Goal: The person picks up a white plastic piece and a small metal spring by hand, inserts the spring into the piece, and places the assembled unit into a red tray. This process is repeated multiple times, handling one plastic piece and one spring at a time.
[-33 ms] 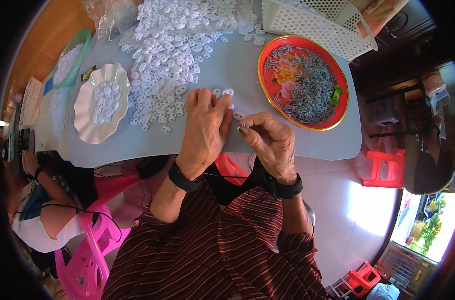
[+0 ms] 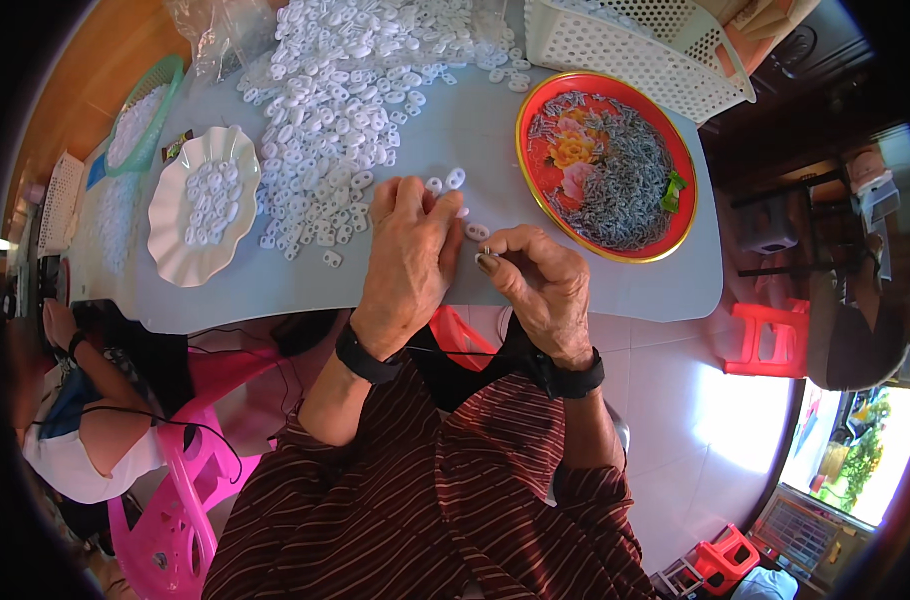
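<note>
My left hand rests on the table with its fingers curled down, back of the hand up. What its fingertips hold is hidden. Small white oval plastic pieces with two holes lie beside its thumb and forefinger, one of them tilted up. Another white piece lies between the hands. My right hand pinches something tiny between thumb and forefinger, with a bit of white showing; its kind is too small to tell. Beyond my left hand spreads a large heap of the white pieces.
A red round tray with flower print holds many small grey metal pins or screws and a green wrapper. A scalloped white dish holds white pieces. Beyond are a white perforated basket and a green basket. Another person's arm shows at left.
One white piece past my left fingertips has tilted more upright. Both hands have stayed almost in place.
</note>
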The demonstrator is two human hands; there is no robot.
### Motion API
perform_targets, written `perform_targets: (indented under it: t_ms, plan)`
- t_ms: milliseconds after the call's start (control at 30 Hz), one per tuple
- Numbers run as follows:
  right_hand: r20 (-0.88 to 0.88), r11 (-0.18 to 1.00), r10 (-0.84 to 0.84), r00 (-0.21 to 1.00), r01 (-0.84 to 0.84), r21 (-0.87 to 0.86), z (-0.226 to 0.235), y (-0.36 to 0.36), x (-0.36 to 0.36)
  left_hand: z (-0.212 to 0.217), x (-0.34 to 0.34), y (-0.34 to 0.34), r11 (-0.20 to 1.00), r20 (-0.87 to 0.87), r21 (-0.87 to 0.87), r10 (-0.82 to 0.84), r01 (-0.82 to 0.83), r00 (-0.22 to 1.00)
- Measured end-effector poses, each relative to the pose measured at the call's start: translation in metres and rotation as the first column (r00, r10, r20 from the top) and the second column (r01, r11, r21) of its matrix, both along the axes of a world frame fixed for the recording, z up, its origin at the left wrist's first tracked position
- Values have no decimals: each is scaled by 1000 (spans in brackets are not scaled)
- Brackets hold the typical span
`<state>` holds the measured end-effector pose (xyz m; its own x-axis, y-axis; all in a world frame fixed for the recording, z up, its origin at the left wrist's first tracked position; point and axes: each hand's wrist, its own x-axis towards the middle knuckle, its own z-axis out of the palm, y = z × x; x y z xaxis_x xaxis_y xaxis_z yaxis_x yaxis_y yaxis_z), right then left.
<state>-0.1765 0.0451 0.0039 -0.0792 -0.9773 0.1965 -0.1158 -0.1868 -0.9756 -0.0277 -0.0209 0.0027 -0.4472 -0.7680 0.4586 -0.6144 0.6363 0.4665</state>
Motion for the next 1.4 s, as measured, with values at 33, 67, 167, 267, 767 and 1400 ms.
perform_targets:
  t_ms: [33,67,167,267,767,1400]
  plan:
    - [16,1000,-3,1000,3,-9,0,0,0,0,0,0,1000,0,0,3,-3,1000]
    - [17,1000,-7,1000,7,-9,0,0,0,0,1,-1,1000,0,-2,-4,4,1000]
    - [21,1000,-6,1000,6,10,0,0,1,-2,5,-2,1000,-22,-18,-20,20,1000]
    - [40,1000,-16,999,17,-25,-3,-2,1,-2,10,-3,996,-178,35,-71,79,981]
    - [202,999,34,979,-35,2,-6,0,0,22,19,8,724,-465,602,-24,337,885]
    - [171,999,-29,985,33,-20,-7,-1,3,11,7,17,831,-481,422,-135,363,866]
